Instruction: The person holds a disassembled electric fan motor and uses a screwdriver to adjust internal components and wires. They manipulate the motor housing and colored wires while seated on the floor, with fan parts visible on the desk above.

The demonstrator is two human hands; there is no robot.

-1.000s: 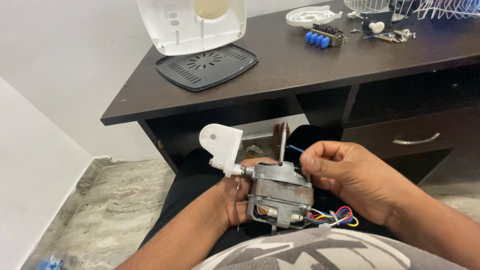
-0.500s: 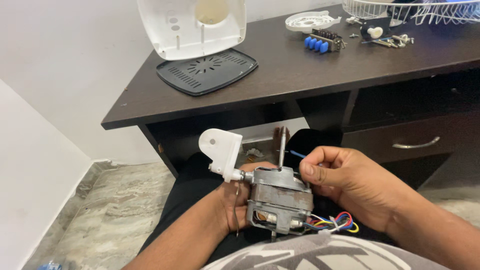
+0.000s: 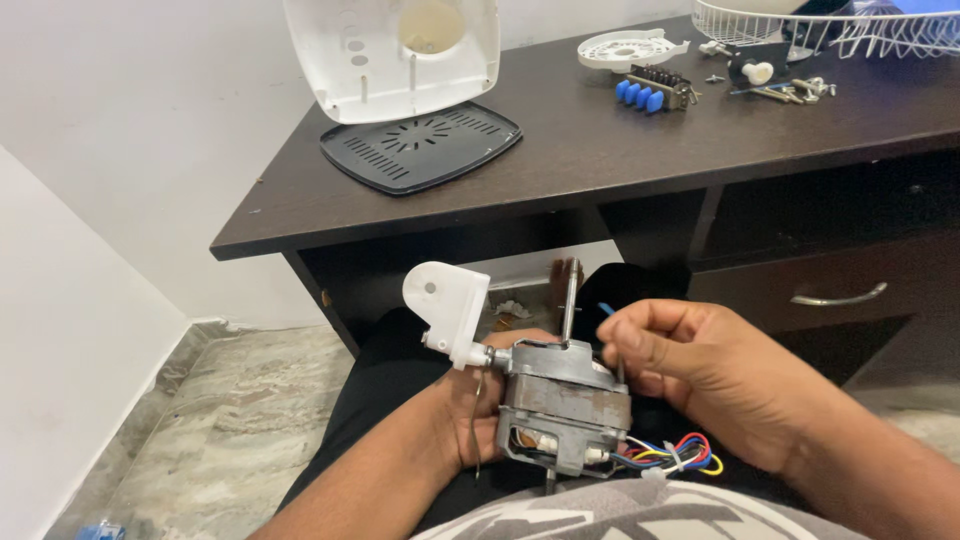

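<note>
A grey metal electric motor (image 3: 565, 415) rests on my lap, its shaft (image 3: 571, 300) pointing up. A white plastic bracket (image 3: 447, 305) sticks out from its left side, and a bundle of coloured wires (image 3: 672, 455) trails from its lower right. My left hand (image 3: 475, 420) grips the motor from the left and underneath. My right hand (image 3: 705, 375) is pinched on a thin tool with a blue tip (image 3: 607, 312), held down against the top right of the motor.
A dark wooden desk (image 3: 590, 165) stands ahead with a drawer handle (image 3: 838, 297). On it lie a white fan housing (image 3: 392, 55), a black vented plate (image 3: 420, 145), a blue push-button switch block (image 3: 648, 92), a white round part (image 3: 628, 48), screws and a wire guard (image 3: 830, 28). Marble floor (image 3: 230, 420) at left.
The view has shifted slightly and the motor sits a little lower and more to the right. My right hand stays pinched on the thin tool at the motor's top.
</note>
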